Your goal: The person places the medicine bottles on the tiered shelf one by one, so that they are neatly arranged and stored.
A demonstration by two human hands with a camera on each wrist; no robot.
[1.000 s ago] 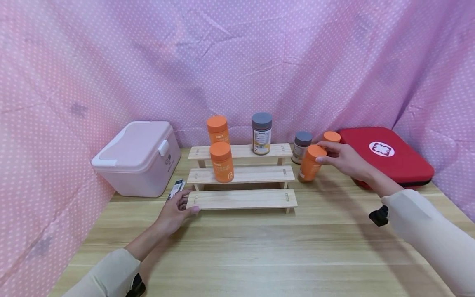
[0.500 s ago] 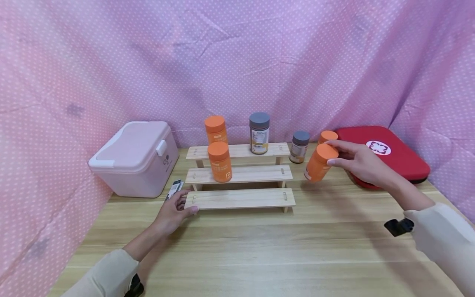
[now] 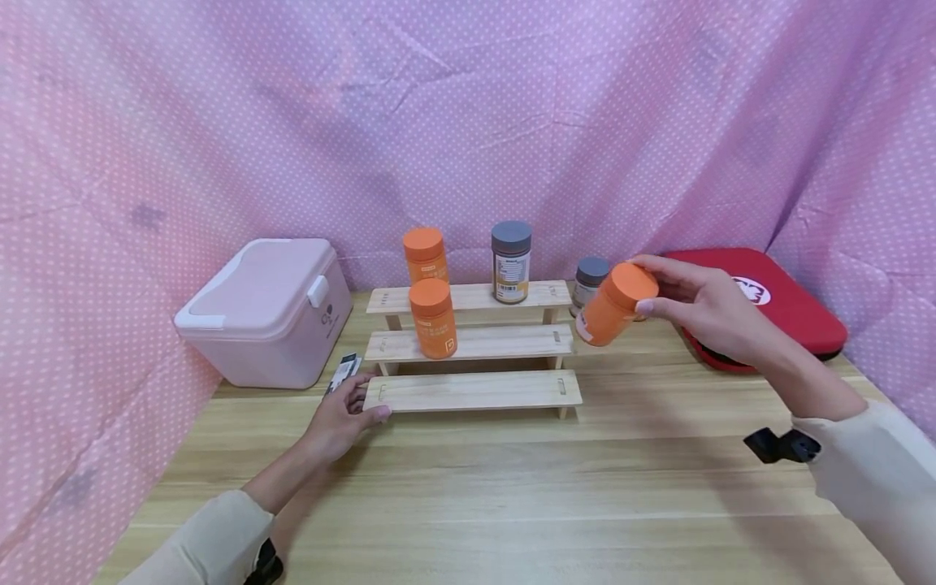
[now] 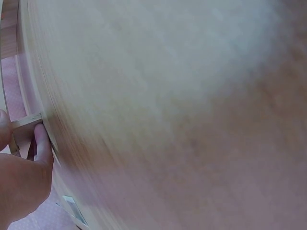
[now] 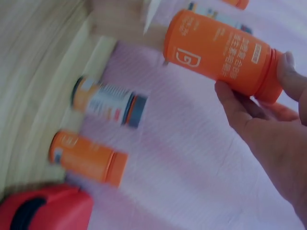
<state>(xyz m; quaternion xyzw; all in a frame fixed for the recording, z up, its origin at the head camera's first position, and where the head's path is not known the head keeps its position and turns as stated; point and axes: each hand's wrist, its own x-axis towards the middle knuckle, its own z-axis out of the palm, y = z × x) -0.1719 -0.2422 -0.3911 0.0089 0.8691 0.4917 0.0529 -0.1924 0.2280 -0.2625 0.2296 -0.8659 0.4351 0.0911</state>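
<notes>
Pink dotted cloth backs a wooden bench carrying a three-step rack. Clamped on the cap end of a tilted orange bottle, the grip of the right hand holds it in the air near the rack's right end, in front of a small grey-capped jar. The left hand pinches the front step at its left end; partly hidden, its lower fingers seem curled. Another grey-capped jar stands on the top step; a red case lies at right, a pink box at left.
</notes>
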